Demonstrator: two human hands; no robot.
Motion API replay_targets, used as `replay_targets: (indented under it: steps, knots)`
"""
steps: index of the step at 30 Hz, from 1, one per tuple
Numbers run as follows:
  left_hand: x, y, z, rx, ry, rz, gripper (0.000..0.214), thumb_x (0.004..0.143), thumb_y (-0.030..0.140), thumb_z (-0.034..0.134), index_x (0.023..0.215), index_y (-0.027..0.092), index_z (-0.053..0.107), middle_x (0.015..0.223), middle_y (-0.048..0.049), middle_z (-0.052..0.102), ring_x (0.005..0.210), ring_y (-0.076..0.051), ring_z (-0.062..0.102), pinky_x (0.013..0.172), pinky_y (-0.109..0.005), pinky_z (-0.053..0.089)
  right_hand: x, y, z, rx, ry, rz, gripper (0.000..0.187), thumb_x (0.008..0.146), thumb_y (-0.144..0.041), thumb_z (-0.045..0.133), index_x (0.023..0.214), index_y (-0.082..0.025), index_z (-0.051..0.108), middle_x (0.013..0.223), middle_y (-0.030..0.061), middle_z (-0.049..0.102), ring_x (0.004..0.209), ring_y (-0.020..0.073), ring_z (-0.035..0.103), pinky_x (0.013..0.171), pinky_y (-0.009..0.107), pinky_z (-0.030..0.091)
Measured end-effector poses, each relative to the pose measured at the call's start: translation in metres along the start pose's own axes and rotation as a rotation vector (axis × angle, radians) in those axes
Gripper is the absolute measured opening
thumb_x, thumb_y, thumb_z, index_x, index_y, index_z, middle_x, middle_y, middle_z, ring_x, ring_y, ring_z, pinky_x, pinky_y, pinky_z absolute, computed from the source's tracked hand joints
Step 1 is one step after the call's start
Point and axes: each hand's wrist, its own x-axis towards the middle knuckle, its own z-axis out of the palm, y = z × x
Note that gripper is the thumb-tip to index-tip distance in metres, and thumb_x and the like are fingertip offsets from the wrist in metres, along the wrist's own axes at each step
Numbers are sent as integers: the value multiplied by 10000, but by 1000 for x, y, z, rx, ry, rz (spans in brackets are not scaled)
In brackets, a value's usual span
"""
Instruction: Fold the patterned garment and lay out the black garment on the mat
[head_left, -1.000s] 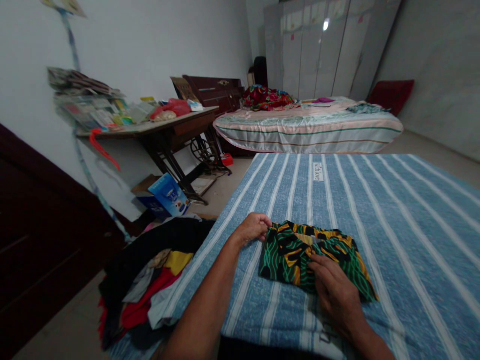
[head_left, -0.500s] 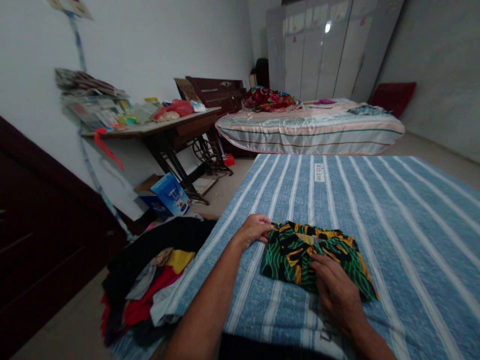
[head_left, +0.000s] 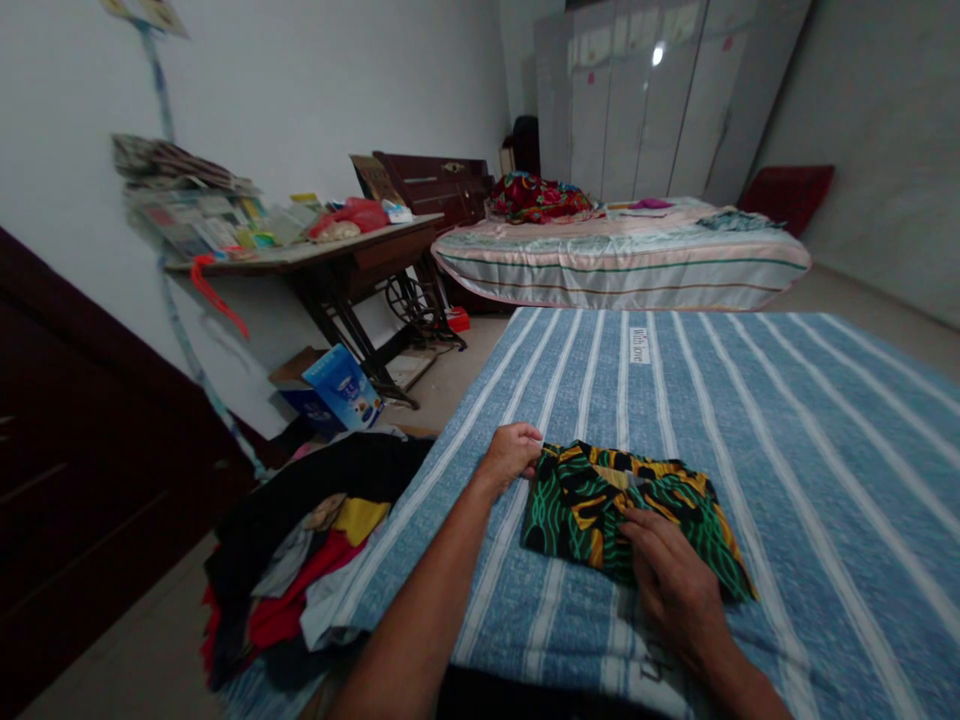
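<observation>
While the left hand [head_left: 513, 455] pinches a corner of the shirt [head_left: 561, 515] between nearly closed fingertips, the right hand [head_left: 673, 568] lies on its front, fingers bent and close together; any grip there cannot be told. Beneath these fingers, the wavy-patterned shirt forms a creased, flattish rectangle upon the striped, coarse-looking bedspread [head_left: 829, 500].

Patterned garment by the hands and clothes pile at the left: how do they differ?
The patterned garment is folded flat, whereas the clothes pile is a loose heap. The garment is smaller than the pile. The garment carries a green, yellow and black print; the pile mixes black, red, yellow and grey pieces. Both are fabric.
</observation>
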Motion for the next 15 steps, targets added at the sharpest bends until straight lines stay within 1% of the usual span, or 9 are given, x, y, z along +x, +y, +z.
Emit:
replay_targets:
  steps: [6,8,12,15]
  knots:
    - [-3,-1,-1,-12,-67,-47,150,660,123,617,804,128,574,589,25,582,486,-75,542,455,-178,449,-2,0,1,24,-14,15,258,871,-90,418,1028,-168,606,1080,117,648,1028,216,612,850,379,537]
    - [-4,-1,-2,-5,-79,-53,162,652,138,643,799,127,576,608,17,599,491,-80,550,448,-178,447,-2,0,1,24,-17,20,263,873,-90,415,1039,-171,602,1084,116,647,1031,217,610,849,383,537]
    - [-2,-1,0,23,-55,-36,217,587,57,658,776,123,577,582,38,581,453,-74,529,414,-169,416,-2,0,2,23,-9,22,265,872,-91,416,1044,-177,599,1087,113,646,1036,218,608,852,390,536]
    - [1,-2,3,41,-22,-11,185,601,20,614,752,121,576,561,47,561,436,-65,510,404,-162,401,-1,-1,0,25,-5,12,266,869,-88,419,1046,-178,597,1087,113,646,1036,215,608,850,384,538]
